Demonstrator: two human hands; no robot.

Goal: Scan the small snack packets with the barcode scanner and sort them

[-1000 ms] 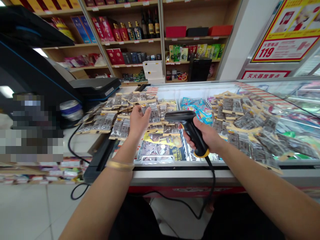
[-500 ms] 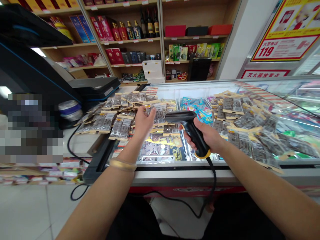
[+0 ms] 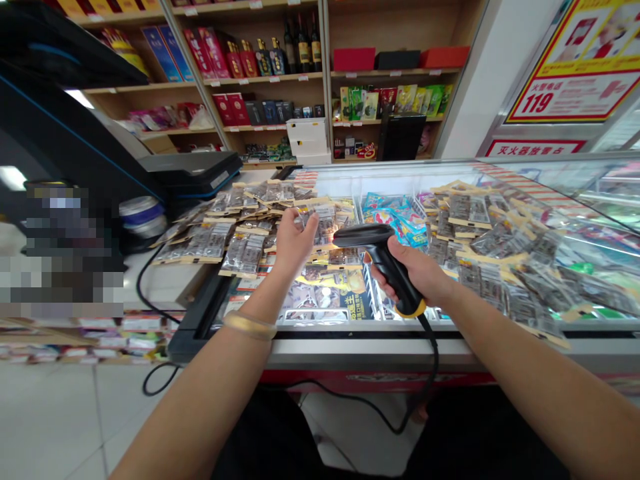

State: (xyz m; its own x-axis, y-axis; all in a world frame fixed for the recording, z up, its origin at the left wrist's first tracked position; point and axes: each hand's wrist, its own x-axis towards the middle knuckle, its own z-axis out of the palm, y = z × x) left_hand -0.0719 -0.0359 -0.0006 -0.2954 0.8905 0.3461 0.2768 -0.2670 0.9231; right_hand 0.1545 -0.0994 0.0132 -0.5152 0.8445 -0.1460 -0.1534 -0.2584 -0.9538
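Both arms (image 3: pixel 200 393) forward — left hand (image 3: pixel 293 241) with pinched packet (image 3: pixel 325 225), right hand (image 3: pixel 421 268) around scanner (image 3: pixel 395 272)

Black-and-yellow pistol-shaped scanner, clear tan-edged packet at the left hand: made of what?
Scanner: probably moulded plastic, satin, judging by its soft highlights. Packet: likely thin glossy plastic film, given the glare and see-through front; its tan edges look duller, perhaps paper.

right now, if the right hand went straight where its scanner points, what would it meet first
Most likely the clear packet in the left hand: the barcode scanner in the right hand faces it, though depth is unclear.
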